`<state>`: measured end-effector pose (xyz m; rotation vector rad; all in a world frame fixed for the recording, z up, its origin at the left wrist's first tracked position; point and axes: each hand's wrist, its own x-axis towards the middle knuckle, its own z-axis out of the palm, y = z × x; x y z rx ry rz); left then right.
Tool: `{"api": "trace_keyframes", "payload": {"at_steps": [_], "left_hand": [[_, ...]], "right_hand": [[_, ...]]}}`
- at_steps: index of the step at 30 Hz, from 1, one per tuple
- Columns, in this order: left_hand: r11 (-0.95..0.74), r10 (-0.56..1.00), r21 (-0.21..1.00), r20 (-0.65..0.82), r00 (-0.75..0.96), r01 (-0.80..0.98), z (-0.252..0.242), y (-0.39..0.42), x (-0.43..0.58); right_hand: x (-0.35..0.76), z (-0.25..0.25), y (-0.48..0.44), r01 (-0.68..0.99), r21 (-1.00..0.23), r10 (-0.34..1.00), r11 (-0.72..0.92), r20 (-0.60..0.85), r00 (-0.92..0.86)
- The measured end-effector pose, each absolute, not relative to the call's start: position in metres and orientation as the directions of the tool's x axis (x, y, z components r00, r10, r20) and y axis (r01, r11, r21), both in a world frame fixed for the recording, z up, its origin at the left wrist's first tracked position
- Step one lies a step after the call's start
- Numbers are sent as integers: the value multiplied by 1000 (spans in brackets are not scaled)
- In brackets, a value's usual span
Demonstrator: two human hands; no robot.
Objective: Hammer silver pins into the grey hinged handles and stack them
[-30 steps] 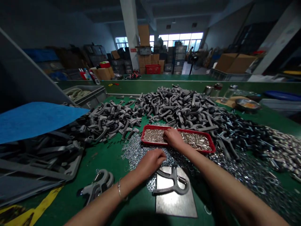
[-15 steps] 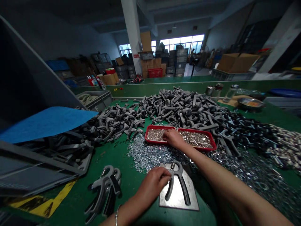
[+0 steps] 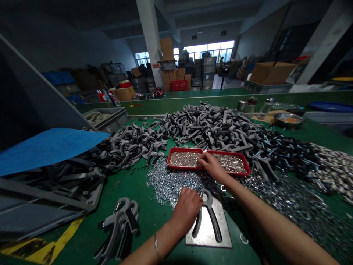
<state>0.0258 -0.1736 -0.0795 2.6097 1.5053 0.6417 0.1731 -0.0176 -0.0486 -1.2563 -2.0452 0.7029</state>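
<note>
My right hand rests with its fingers among small silver metal pins in a red tray, beside a second red tray. My left hand grips the upper end of a grey U-shaped metal fitting. That fitting lies on a square steel plate, its arms pointing toward me. A heap of zinc-coloured washers spreads just above my left hand. Part of the fitting's top is hidden by my fingers.
A large heap of grey fittings covers the green workbench behind the trays. Stacked fittings lie at lower left. A blue sheet overlies a grey tray of dark parts. Loose metal hardware spreads to the right.
My left hand has moved from the washers onto the plate, and the fitting now lies straighter under it. The stack at lower left is larger. My right hand stays in the trays.
</note>
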Motion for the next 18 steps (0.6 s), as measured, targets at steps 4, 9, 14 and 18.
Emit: {"api": "trace_keyframes", "payload": {"at_steps": [4, 9, 14, 18], "left_hand": [[-612, 746, 136, 424, 513, 779, -87, -184, 23], [-632, 719, 114, 454, 526, 766, -90, -203, 18], [-541, 824, 269, 359, 438, 797, -92, -209, 14], [-530, 839, 335, 338, 426, 779, -95, -212, 13]], "right_hand": [[207, -56, -81, 502, -760, 894, 413, 232, -385], [222, -73, -145, 521, -692, 842, 499, 244, -481], [216, -84, -155, 535, -584, 774, 610, 296, -560], [214, -89, -158, 565, -486, 739, 666, 328, -588]]}}
